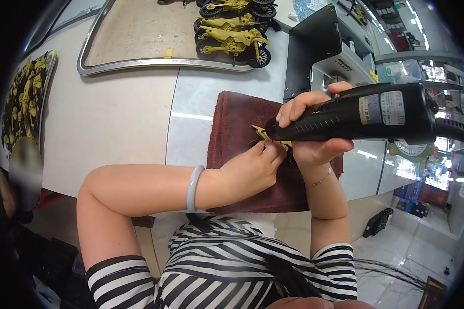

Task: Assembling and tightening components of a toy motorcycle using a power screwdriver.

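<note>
My right hand point(307, 110) is wrapped round a black corded hand-held power tool point(340, 114), thick and cylindrical, with vent slots, labels and a cable at its rear end. The tool's front end points down to the left and hides its tip. Just below that end, my left hand point(255, 167) pinches a yellow and black toy motorcycle point(259, 132). Fingers and tool cover most of the toy; a yellow pointed part and bits of dark wheel show. Both hands are over a dark red towel point(232, 116) on the table.
Several yellow toy motorcycles point(232, 44) lie in a metal-rimmed tray point(134, 66) at the far side. More yellow and black pieces point(26, 98) fill a tray at far left. A dark metal box point(314, 51) stands behind the tool; the tool's cable point(456, 129) runs off to the right.
</note>
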A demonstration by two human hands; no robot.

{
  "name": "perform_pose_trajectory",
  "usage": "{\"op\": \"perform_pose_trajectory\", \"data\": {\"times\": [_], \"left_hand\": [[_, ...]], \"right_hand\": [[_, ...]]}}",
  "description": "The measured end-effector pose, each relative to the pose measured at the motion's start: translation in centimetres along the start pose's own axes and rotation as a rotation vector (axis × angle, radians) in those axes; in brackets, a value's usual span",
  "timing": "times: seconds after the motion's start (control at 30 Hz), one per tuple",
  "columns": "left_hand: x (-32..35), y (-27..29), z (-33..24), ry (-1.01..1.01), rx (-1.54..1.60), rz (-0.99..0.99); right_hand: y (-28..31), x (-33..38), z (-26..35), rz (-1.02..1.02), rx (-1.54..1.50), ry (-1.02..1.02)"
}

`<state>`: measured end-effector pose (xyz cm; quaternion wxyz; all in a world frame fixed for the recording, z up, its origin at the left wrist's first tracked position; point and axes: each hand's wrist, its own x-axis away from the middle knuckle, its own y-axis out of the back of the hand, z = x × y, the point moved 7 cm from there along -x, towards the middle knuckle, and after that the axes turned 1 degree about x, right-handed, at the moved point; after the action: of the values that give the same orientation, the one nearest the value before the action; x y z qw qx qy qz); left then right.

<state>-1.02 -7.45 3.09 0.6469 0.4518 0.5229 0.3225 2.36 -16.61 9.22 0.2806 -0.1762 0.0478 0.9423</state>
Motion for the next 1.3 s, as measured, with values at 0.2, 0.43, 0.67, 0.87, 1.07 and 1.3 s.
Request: {"op": "perform_pose_trajectory", "data": {"times": [0.2, 0.43, 0.67, 0.87, 1.07, 1.3], "left_hand": [[1.7, -0.6, -0.5, -0.03, 0.136, 0.172], [1.0, -0.1, 0.5, 0.106, 0.424, -0.197], [4.4, 5.8, 4.8, 0.341, 0.539, 0.064], [23.5, 17.3, 8.9, 1.063, 0.555, 0.312], [38.4, 19.4, 3.6, 1.592, 0.362, 0.407], [20.1, 16.1, 14.9, 0.955, 0.097, -0.052]], "right_hand": [[-1.2, 1.4, -0.6, 0.274, -0.239, 0.017], [6.0, 6.6, 11.1, -0.319, -0.161, 0.559], [10.8, 7.0, 2.9, -0.368, 0.107, 0.263], [11.2, 6.7, 2.6, -0.322, 0.159, 0.251], [10.8, 6.6, 1.7, -0.307, 0.054, 0.219], [12.3, 6.9, 2.4, -0.368, 0.079, 0.264]]}}
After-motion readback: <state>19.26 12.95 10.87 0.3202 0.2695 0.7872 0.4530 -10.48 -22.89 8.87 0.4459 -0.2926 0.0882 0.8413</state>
